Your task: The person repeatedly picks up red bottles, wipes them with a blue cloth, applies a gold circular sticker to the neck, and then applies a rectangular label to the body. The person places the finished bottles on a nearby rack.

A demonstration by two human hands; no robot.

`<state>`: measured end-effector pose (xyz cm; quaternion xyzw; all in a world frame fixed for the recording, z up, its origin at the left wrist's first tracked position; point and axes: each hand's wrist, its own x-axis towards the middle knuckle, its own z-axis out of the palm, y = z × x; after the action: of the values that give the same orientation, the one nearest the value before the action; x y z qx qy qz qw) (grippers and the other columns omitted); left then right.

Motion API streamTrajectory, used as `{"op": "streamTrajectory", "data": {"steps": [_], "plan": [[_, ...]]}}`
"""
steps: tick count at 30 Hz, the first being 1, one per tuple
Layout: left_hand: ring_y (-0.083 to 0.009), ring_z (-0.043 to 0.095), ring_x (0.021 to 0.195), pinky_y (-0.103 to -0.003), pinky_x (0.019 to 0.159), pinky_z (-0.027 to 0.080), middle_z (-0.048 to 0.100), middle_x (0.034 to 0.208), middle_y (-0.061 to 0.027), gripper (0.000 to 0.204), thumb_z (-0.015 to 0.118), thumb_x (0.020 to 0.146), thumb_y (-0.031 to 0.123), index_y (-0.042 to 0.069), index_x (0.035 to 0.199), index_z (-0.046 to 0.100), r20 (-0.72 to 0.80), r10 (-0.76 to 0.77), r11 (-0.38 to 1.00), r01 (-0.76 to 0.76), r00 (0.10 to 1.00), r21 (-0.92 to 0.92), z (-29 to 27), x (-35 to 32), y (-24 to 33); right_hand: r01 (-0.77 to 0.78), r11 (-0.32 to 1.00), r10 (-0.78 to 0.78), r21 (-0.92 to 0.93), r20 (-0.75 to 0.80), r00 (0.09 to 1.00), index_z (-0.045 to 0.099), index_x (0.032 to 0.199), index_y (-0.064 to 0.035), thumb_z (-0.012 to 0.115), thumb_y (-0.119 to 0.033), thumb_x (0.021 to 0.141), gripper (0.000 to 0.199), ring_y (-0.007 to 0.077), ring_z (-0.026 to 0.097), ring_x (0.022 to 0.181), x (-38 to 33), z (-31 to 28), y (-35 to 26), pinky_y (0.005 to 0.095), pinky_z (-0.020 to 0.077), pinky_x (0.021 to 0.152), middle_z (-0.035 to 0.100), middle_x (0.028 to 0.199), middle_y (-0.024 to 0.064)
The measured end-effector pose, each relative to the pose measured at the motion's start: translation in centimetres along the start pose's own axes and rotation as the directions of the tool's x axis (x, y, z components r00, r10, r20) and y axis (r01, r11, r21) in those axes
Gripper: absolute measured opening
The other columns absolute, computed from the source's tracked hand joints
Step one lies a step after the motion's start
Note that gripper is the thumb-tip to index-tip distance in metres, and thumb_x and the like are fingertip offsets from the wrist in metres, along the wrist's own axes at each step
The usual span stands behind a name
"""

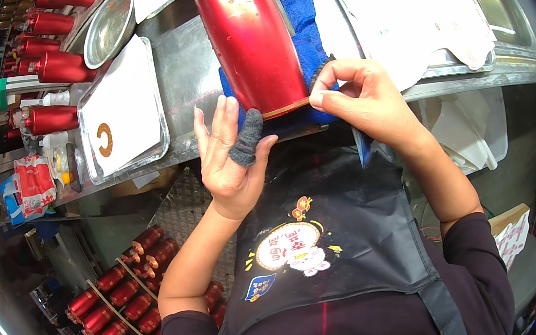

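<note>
A large glossy red bottle (250, 40) lies on its side over a blue cloth (303, 18), its base toward me. Along the base edge runs a thin gold strip (287, 108). My left hand (229, 156) is open at the base's left side, fingers stretched out, with a dark grey knitted cover (250, 137) on one finger. At the strip's right end, my right hand (368, 98) pinches thumb and forefinger together. Another dark knitted cover (321, 72) shows on a right finger, against the cloth. The bottle's top end lies beyond the upper edge of view.
To the left, a tray (159, 100) bears a white sheet with one C-shaped gold piece (104, 140). Behind it stands a metal bowl (109, 28). More red bottles (52, 119) line the far left, others (121, 294) the lower-left rack. White sheeting (409, 3) covers the right side.
</note>
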<state>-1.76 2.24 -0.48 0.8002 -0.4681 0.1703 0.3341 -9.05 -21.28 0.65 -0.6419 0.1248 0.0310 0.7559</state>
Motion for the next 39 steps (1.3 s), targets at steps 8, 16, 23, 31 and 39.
{"op": "streamTrajectory", "data": {"steps": [8,16,23,31,39], "plan": [[-0.0396,0.06,0.126,-0.069,0.11,0.026,0.062,0.136,-0.0181,0.038,0.084,0.073,0.011,0.012,0.11,0.076,0.039,0.093,0.983,-0.098,0.995,0.158,0.1,1.3,0.7,0.02,1.0,-0.02,-0.011,-0.012,1.0,0.066,0.086,-0.0002,0.07,-0.006,0.089,0.007,0.0034,0.056,0.08,0.0,-0.3,0.0,0.0196,0.0455,0.071,0.062,0.086,-0.0018],[-0.0419,0.054,0.131,-0.072,0.107,0.029,0.061,0.139,-0.0156,0.032,0.075,0.075,0.019,0.014,0.107,0.077,0.073,0.174,0.942,-0.187,0.982,0.278,1.3,4.6,1.6,0.033,0.999,-0.034,-0.031,-0.012,0.999,0.066,0.086,-0.0011,0.07,-0.007,0.09,0.008,0.0006,0.053,0.078,0.2,0.0,0.4,0.0177,0.0437,0.067,0.062,0.085,-0.0039],[-0.0389,0.051,0.135,-0.051,0.116,0.031,0.055,0.143,-0.0243,0.066,0.088,0.07,0.013,-0.002,0.13,0.064,-0.04,-0.195,0.962,0.183,0.98,-0.202,1.4,2.7,0.4,0.028,0.996,-0.031,-0.079,-0.039,0.999,0.065,0.087,-0.001,0.068,-0.008,0.092,0.009,-0.0017,0.05,0.072,-0.1,-0.1,0.6,0.0156,0.0402,0.063,0.061,0.085,-0.0048],[-0.0204,0.049,0.132,-0.036,0.112,0.036,0.053,0.145,-0.0133,0.059,0.068,0.097,0.012,-0.001,0.149,0.044,0.142,-0.523,0.559,0.464,0.84,-0.687,0.3,1.6,0.6,0.212,0.862,-0.365,-0.461,-0.273,0.89,0.052,0.098,-0.0028,0.082,-0.027,0.084,0.041,0.0037,0.044,0.061,-0.9,4.2,0.1,0.0229,0.0355,0.053,0.05,0.085,0.0009],[-0.0131,0.055,0.115,-0.03,0.104,0.042,0.059,0.128,-0.0044,0.046,0.068,0.095,0.005,-0.001,0.138,0.054,0.257,-0.591,0.407,0.558,0.764,-0.723,1.3,2.4,2.2,0.223,0.817,-0.417,-0.532,-0.276,0.866,0.051,0.103,-0.0009,0.079,-0.03,0.081,0.046,0.0344,0.062,0.08,-0.4,4.2,0.4,0.0415,0.0507,0.069,0.058,0.092,0.0164]]}}
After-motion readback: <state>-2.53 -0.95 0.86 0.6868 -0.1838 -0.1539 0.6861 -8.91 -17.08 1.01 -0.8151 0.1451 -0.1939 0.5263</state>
